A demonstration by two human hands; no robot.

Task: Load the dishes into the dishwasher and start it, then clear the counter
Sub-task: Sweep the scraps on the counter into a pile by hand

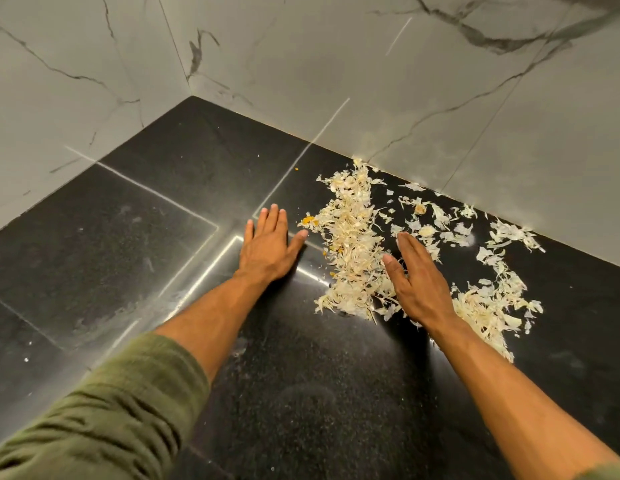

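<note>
Pale, papery vegetable peels (353, 237) lie scattered across the black stone counter (301, 375), from the middle to the right wall. My left hand (267, 244) lies flat on the counter just left of the pile, fingers straight and thumb pointing toward the peels. My right hand (416, 278) stands on its edge among the peels, fingers straight, with a dense heap on its left and another heap (488, 306) on its right. Neither hand holds anything.
Marble-patterned wall tiles (370, 64) close the counter at the back and left, meeting in a corner (192, 97). Thin pale seams (183, 206) cross the counter. A few loose peels (513, 233) lie along the right wall's foot.
</note>
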